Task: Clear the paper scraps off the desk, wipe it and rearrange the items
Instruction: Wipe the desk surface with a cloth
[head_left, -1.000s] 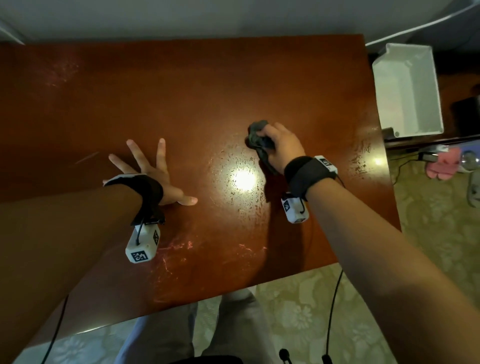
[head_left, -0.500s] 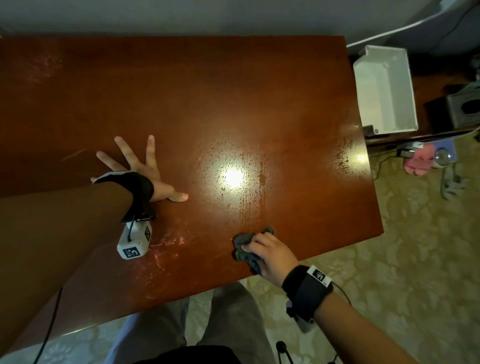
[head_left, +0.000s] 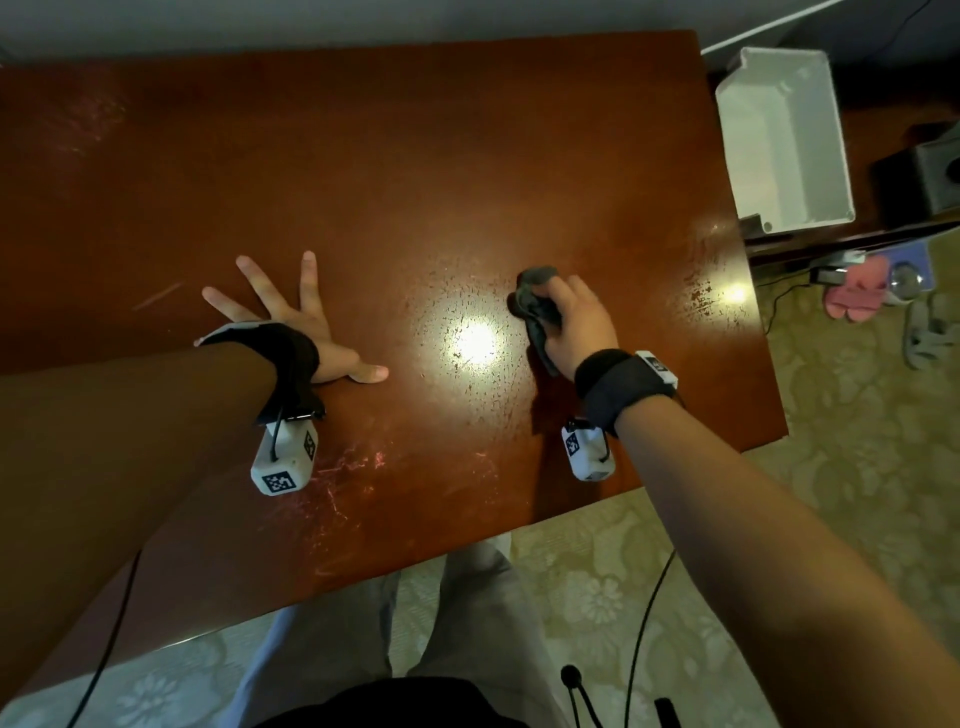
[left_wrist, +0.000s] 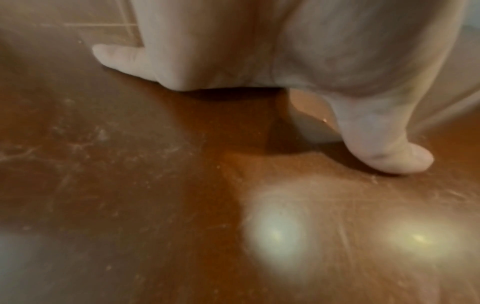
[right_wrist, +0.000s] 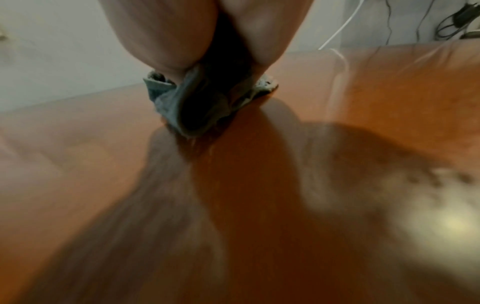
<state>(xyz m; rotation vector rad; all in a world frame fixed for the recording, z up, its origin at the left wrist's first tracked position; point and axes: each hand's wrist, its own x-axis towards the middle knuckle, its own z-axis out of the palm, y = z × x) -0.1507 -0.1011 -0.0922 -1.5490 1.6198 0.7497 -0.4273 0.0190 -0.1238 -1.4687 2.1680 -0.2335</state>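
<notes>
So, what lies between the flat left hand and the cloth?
Bare desk only, with a light reflection on it, between left hand and cloth; the head view shows it.

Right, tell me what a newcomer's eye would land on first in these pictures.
The glossy reddish-brown wooden desk fills the head view, with a bright white glare at its middle. Just right of it, the right hand grips a crumpled dark grey cloth against the surface, while the left hand lies spread flat to its left. A white plastic box sits beyond the desk's far right corner.
</notes>
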